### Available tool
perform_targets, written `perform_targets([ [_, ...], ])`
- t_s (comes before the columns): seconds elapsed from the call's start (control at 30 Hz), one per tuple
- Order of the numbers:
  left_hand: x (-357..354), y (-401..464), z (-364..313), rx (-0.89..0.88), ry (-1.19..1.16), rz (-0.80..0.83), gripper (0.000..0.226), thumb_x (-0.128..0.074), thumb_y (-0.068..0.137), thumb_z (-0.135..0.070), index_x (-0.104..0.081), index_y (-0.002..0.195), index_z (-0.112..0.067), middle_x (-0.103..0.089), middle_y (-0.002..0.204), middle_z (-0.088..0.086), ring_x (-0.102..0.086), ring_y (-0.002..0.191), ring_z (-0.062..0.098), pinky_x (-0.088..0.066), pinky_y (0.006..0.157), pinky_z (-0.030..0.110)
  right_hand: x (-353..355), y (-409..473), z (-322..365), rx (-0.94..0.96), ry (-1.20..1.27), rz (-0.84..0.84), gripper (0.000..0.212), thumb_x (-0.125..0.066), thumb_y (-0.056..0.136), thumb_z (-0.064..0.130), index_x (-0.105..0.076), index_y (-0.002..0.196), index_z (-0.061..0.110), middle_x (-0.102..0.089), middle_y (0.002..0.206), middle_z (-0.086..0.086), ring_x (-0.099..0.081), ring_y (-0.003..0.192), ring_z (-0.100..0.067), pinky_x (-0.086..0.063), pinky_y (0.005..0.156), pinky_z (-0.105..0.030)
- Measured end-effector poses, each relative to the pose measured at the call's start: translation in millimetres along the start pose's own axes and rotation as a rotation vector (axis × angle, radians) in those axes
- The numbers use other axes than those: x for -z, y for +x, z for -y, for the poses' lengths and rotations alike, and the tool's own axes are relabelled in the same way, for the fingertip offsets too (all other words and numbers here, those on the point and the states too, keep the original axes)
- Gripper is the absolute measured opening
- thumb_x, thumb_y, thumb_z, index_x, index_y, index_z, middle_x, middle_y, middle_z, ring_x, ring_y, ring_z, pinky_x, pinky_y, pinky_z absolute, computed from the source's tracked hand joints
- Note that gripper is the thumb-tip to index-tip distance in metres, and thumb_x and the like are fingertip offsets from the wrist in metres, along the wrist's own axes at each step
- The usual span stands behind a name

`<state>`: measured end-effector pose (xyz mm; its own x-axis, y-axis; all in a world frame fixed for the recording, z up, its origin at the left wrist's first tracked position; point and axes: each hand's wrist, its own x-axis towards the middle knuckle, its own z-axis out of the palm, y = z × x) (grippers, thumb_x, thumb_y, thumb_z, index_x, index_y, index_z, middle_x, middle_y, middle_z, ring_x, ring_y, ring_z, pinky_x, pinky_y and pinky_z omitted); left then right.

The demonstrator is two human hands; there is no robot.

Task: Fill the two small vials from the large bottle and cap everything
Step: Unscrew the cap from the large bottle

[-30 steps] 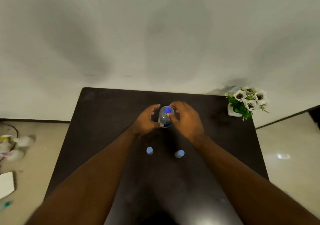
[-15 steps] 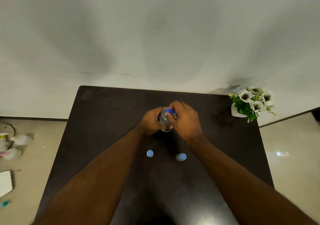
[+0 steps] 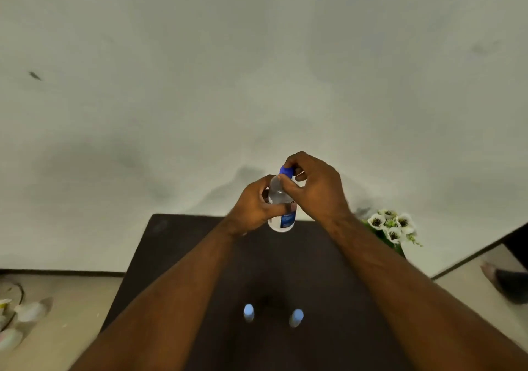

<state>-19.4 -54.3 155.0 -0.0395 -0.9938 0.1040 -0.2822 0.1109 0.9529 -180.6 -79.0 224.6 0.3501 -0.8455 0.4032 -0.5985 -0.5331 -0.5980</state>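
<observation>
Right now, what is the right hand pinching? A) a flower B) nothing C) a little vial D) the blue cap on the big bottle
D: the right hand has its fingertips closed on the blue cap atop the bottle, which the left hand holds up off the table; both vials stand untouched.

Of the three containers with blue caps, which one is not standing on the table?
The large bottle: both hands hold it up, the right hand on its cap. The two small vials stand on the dark table.
</observation>
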Motion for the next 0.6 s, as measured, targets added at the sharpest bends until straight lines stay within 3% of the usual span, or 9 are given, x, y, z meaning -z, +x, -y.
perform_targets([
  [0.07, 7.1, 6.1, -34.5, -0.04, 0.016, -0.047, 0.046, -0.084, 0.081, -0.038, -0.062, 0.122, -0.042, -0.074, 0.115, -0.013, -0.071, 0.109, 0.011, -0.059, 0.092, 0.03, 27.1, 17.5, 21.5, 0.039, 0.033, -0.043, 0.018, -0.075, 0.085, 0.034, -0.062, 0.097, 0.03, -0.068, 0.091, 0.014, -0.064, 0.083, -0.008, -0.052, 0.075, -0.017],
  [0.17, 19.2, 11.4, -90.5, -0.134, 0.024, -0.114, 0.043, -0.08, 0.084, -0.04, -0.056, 0.109, -0.065, -0.069, 0.104, -0.037, -0.067, 0.101, -0.011, -0.051, 0.074, 0.006, 69.3, 40.5, 56.0, 0.101, 0.088, -0.103, 0.019, -0.078, 0.083, 0.037, -0.064, 0.095, 0.03, -0.07, 0.091, 0.016, -0.066, 0.086, -0.007, -0.054, 0.075, -0.022],
  [0.27, 26.9, 15.3, -140.7, -0.176, -0.026, -0.151, 0.036, -0.075, 0.084, -0.039, -0.055, 0.11, -0.054, -0.071, 0.1, -0.03, -0.072, 0.097, -0.001, -0.057, 0.076, 0.013, 109.1, 59.2, 90.0, 0.148, 0.105, -0.15, 0.025, -0.079, 0.08, 0.047, -0.065, 0.093, 0.03, -0.069, 0.087, 0.02, -0.066, 0.084, -0.005, -0.056, 0.076, -0.027],
  [0.37, 32.4, 15.7, -183.1, -0.242, -0.077, -0.18, 0.031, -0.075, 0.088, -0.033, -0.056, 0.109, -0.046, -0.07, 0.095, -0.038, -0.071, 0.093, -0.01, -0.054, 0.063, 0.008, 145.2, 75.3, 121.1, 0.163, 0.113, -0.191, 0.03, -0.082, 0.075, 0.052, -0.066, 0.088, 0.029, -0.071, 0.083, 0.016, -0.067, 0.078, -0.007, -0.057, 0.074, -0.025],
  [0.47, 35.6, 11.4, -224.4, -0.304, -0.116, -0.212, 0.028, -0.075, 0.092, -0.031, -0.056, 0.109, -0.044, -0.07, 0.093, -0.04, -0.07, 0.09, -0.012, -0.052, 0.061, 0.005, 178.8, 85.4, 152.9, 0.194, 0.073, -0.214, 0.033, -0.083, 0.072, 0.053, -0.067, 0.086, 0.028, -0.07, 0.079, 0.013, -0.067, 0.074, -0.009, -0.057, 0.07, -0.024],
  [0.6, 38.8, 10.4, -267.3, -0.363, -0.135, -0.265, 0.029, -0.076, 0.087, -0.042, -0.057, 0.109, -0.043, -0.073, 0.103, -0.02, -0.076, 0.092, 0.012, -0.059, 0.066, 0.015, 214.2, 90.3, 186.2, 0.241, 0.005, -0.223, 0.03, -0.085, 0.075, 0.047, -0.069, 0.089, 0.027, -0.072, 0.083, 0.011, -0.068, 0.076, -0.009, -0.056, 0.072, -0.024],
])
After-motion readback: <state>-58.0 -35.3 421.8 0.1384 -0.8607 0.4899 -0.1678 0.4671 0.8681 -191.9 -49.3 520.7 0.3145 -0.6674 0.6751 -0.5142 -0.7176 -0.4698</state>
